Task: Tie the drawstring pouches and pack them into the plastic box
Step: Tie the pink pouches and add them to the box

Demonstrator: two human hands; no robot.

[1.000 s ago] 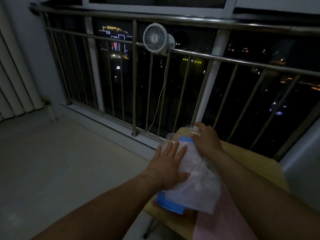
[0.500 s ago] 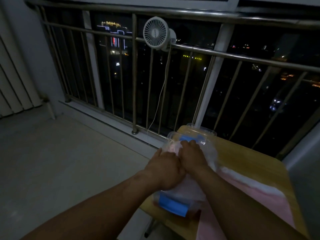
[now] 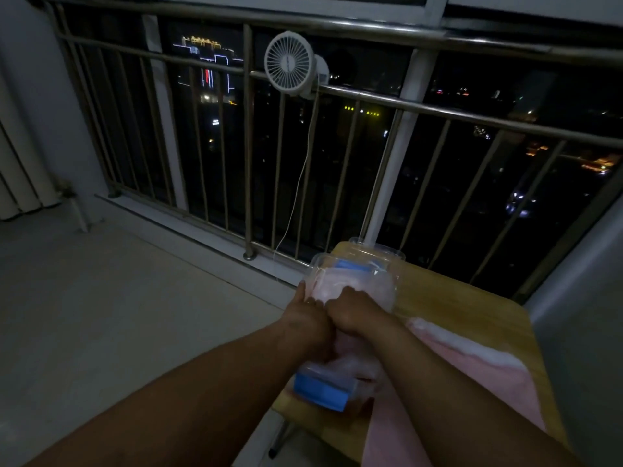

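Observation:
A clear plastic box (image 3: pixel 387 274) with blue clasps (image 3: pixel 320 394) lies on a small wooden table (image 3: pixel 472 308). Pale pink and white drawstring pouches (image 3: pixel 340 281) fill it. Both of my hands are down inside the box, side by side on the pouches. My left hand (image 3: pixel 305 323) has its fingers bent over the fabric at the box's left wall. My right hand (image 3: pixel 354 310) is curled into a fist and presses on the pouches in the middle. The fingertips of both hands are hidden in the fabric.
A pink cloth (image 3: pixel 455 382) covers the table's near right part. Behind the table runs a metal railing (image 3: pixel 371 96) with a small white fan (image 3: pixel 290 64) clipped on, its cord hanging down. Grey floor (image 3: pixel 101 298) lies to the left, a wall (image 3: pixel 580 315) to the right.
A second ago my left hand lay flat on a white pouch and my right hand held the box's far end. Both hands have since come together and pushed the pouch down into the box.

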